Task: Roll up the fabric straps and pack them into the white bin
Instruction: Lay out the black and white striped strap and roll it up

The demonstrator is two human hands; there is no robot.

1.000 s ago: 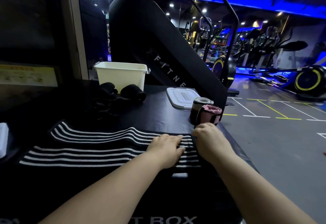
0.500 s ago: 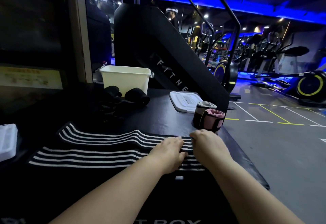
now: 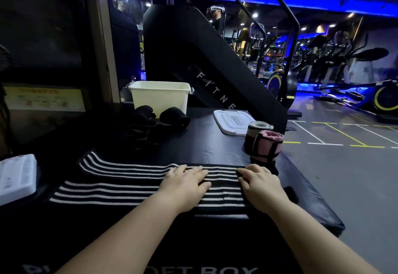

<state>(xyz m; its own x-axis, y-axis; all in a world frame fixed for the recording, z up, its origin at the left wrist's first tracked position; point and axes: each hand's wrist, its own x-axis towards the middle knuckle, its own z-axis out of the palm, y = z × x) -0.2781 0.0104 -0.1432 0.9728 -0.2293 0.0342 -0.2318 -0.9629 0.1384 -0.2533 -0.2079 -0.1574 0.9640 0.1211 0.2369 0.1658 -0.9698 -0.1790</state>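
Observation:
Two black straps with white stripes (image 3: 120,179) lie side by side on a black padded box (image 3: 215,144). My left hand (image 3: 185,184) rests flat on them with straight fingers. My right hand (image 3: 260,185) sits at their right end, fingers curled over the strap's edge. The white bin (image 3: 160,98) stands at the back, open on top. In front of it lie rolled black straps (image 3: 174,118). A pink roll (image 3: 268,144) and a grey-topped roll (image 3: 255,132) stand upright near the right edge.
A white lid (image 3: 231,121) lies flat by the two upright rolls. A white object (image 3: 15,177) sits at the left edge. A black stair machine (image 3: 204,64) rises behind the box. The box's right edge drops to the gym floor (image 3: 344,176).
The view has tilted up a little and my hands have drawn slightly apart on the striped straps. The straps themselves have not visibly moved.

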